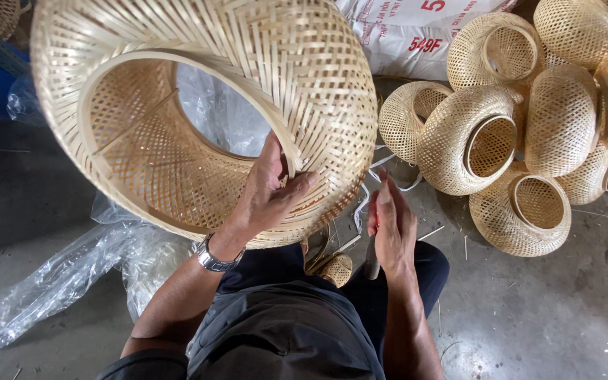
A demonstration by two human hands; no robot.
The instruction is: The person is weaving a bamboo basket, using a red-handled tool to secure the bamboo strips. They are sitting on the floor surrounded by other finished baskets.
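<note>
Large woven bamboo shade (pixel 318 77) held up close, rim gripped by left hand (pixel 270 193), thumb over edge. Right hand (pixel 392 229) at 4 o'clock, closed around red-handled tool (pixel 373 224). Smaller woven shades (pixel 469 141) heaped on floor (pixel 543 309) at 2 o'clock.

Woven bamboo shades (pixel 501 134), white sacks (pixel 409 32), plastic sheeting (pixel 51 281)

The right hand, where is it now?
In the head view, right hand sits lower centre, just right of the large woven shade, holding a dark-handled tool.
</note>
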